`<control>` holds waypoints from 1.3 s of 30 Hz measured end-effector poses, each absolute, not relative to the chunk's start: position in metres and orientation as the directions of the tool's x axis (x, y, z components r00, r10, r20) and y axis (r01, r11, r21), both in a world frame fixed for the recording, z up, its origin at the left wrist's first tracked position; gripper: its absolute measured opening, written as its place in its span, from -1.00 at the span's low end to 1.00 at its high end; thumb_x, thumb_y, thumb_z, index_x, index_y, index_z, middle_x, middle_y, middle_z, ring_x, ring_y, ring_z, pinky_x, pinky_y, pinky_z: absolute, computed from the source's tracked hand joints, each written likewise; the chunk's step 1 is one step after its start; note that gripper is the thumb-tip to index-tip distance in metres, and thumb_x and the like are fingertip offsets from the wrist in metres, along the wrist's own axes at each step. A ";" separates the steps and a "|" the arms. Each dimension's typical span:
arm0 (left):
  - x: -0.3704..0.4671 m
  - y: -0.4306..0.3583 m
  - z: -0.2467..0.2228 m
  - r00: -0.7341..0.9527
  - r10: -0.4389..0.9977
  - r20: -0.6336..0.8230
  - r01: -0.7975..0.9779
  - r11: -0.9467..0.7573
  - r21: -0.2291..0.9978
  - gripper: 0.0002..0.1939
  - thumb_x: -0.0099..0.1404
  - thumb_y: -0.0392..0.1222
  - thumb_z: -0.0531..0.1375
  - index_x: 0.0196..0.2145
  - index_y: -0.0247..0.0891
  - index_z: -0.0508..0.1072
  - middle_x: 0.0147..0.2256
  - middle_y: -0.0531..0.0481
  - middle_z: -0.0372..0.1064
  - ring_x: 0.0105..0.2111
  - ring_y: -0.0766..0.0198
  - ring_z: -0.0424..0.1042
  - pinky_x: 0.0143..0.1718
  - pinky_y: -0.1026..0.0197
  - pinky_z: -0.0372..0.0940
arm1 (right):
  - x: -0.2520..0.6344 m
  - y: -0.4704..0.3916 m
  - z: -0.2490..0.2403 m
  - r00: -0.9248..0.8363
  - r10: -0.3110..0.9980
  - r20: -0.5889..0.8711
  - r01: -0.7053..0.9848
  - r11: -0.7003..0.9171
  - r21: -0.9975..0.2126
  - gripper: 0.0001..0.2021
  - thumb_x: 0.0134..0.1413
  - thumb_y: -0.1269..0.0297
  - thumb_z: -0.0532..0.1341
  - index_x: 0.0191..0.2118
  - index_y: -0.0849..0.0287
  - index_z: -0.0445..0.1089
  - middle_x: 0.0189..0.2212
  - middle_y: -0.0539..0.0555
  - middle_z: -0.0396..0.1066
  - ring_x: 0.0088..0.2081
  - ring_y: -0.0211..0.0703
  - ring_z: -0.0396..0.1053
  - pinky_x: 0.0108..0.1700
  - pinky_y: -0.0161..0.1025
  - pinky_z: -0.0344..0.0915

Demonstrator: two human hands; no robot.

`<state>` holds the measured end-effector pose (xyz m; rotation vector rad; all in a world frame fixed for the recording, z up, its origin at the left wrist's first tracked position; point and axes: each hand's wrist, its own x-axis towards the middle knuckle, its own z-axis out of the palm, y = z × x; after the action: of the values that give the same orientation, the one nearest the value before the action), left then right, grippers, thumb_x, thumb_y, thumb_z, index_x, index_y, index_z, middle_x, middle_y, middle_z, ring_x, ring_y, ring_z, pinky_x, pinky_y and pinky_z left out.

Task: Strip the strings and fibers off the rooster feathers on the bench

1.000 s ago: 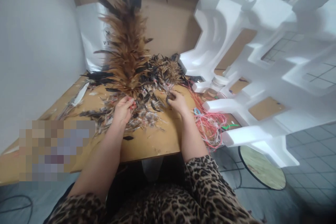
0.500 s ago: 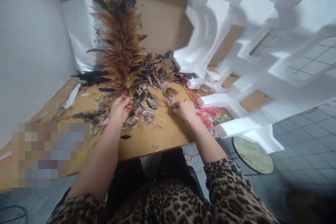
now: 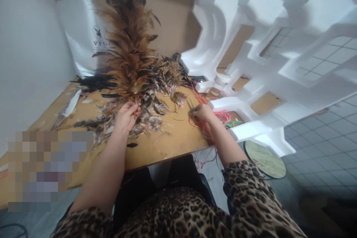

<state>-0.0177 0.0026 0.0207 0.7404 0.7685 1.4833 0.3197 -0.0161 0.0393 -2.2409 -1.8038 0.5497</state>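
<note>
My left hand is closed in a pinch at the lower end of a tall bundle of brown and black feathers, with bits of red string showing at the fingertips. Loose feather stems and fluff lie beside and under that hand. My right hand is closed around what looks like a small pair of scissors, its thin tip pointing up and away. A small feather tuft lies on the table to its left. Pink-red strings spread beneath and beside the right hand.
A large white foam packing piece stands along the table's right side, near a white-lidded jar. A white printed bag leans at the back left. More feathers pile at the back. A round stool seat is lower right.
My right hand has moved right, away from the small feather tuft and over to the pink-red strings, still holding the tool. My left hand keeps its pinch on the feather bundle.
</note>
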 end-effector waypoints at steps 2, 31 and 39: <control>-0.018 0.002 0.020 -0.038 0.999 0.005 -0.564 -0.026 0.825 -0.72 -0.19 -0.31 0.37 -0.50 -0.29 0.36 -0.45 0.03 0.42 -0.54 0.47 0.34 -0.57 0.43 0.21 | 0.321 -0.016 0.038 0.181 0.957 -0.226 0.810 -0.275 -0.517 -0.74 -0.09 0.25 0.23 -0.24 0.25 0.47 -0.49 0.11 0.50 -0.55 -0.28 0.39 -0.46 -0.39 0.28; 0.008 -0.016 0.015 0.266 0.963 0.037 -0.556 0.122 0.822 -0.74 -0.07 -0.25 0.37 -0.42 -0.32 0.38 -0.43 -0.01 0.46 -0.54 0.33 0.42 -0.53 0.29 0.32 | 0.118 -0.035 0.012 -0.167 0.986 0.026 -0.037 0.020 -0.999 -0.78 -0.08 0.21 0.25 -0.39 0.20 0.20 -0.68 -0.16 0.23 -0.69 -0.44 0.22 -0.64 -0.48 0.16; 0.011 -0.024 0.020 0.378 0.920 0.103 -0.476 0.098 0.874 -0.79 0.11 -0.11 0.25 -0.41 -0.27 0.31 -0.64 0.13 0.26 -0.77 0.39 0.21 -0.74 0.26 0.22 | 0.124 -0.036 0.019 -0.198 0.977 0.077 -0.196 0.037 -0.980 -0.65 -0.11 0.07 0.25 -0.31 0.16 0.14 -0.70 -0.20 0.25 -0.69 -0.40 0.27 -0.65 -0.47 0.22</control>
<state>0.0108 -0.0244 0.0204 1.0003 0.5515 1.1138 0.1240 -0.0359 0.0195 -0.9185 -1.2370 1.3990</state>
